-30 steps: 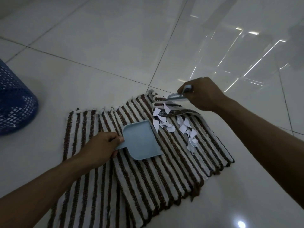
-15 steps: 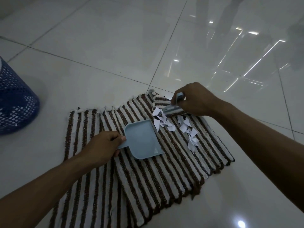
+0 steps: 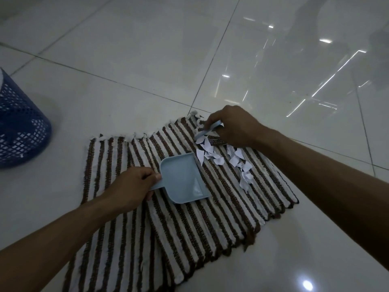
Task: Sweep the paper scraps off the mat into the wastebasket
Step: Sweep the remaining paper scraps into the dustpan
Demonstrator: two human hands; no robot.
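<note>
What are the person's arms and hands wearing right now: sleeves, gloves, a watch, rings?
No clothing or accessories show. The left hand and right hand are ungloved. The left forearm and right forearm are uncovered to the frame edge: no sleeve, watch or bracelet. No ring shows on the visible fingers; some are hidden.

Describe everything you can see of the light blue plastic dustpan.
The light blue plastic dustpan is a small, shallow, squarish scoop with raised walls and a short flat handle. It lies on the brown-and-white striped woven mat, open mouth facing the white paper scraps, close beside the nearest. The left hand grips its handle. A pale triangular patch sits in one corner; scrap or glare, I cannot tell.
</note>
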